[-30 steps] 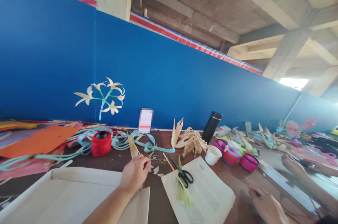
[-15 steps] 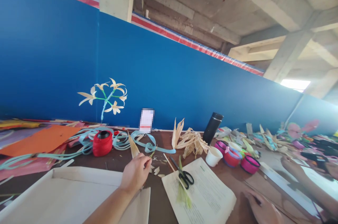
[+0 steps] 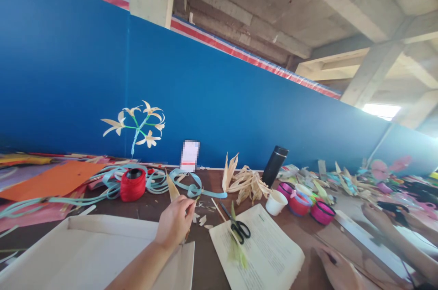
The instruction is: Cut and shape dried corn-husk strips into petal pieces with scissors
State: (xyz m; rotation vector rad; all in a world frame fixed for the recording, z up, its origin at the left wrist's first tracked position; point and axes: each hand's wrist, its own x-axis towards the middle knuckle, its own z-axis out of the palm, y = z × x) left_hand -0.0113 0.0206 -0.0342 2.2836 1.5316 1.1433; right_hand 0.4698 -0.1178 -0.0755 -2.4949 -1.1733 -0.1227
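My left hand (image 3: 174,221) is closed in a pinch, with a pale, pointed strip of dried corn husk (image 3: 172,185) rising from behind its fingers. It hovers by the edge of a white cardboard tray (image 3: 112,224). At the lower right, cut off by the frame, my right hand (image 3: 337,269) rests low over the brown table with curled fingers; what they hold, if anything, is hidden. Between the hands, black-handled scissors (image 3: 242,231) and a green husk piece (image 3: 241,256) lie on a printed booklet (image 3: 270,249). Small husk scraps (image 3: 202,220) are scattered beside my left hand.
Along the back are a husk flower spray (image 3: 138,130), red twine spool (image 3: 132,187), light-blue strapping (image 3: 208,194), dried husks (image 3: 251,185), black bottle (image 3: 274,167), white cup (image 3: 276,202) and pink basket (image 3: 322,212). A co-worker's arm (image 3: 393,235) reaches in from the right.
My left hand has shifted slightly, its fingers turning a little, and a brown tip now shows below it. The co-worker's hands at the right have moved a bit. My right hand is nearly still.
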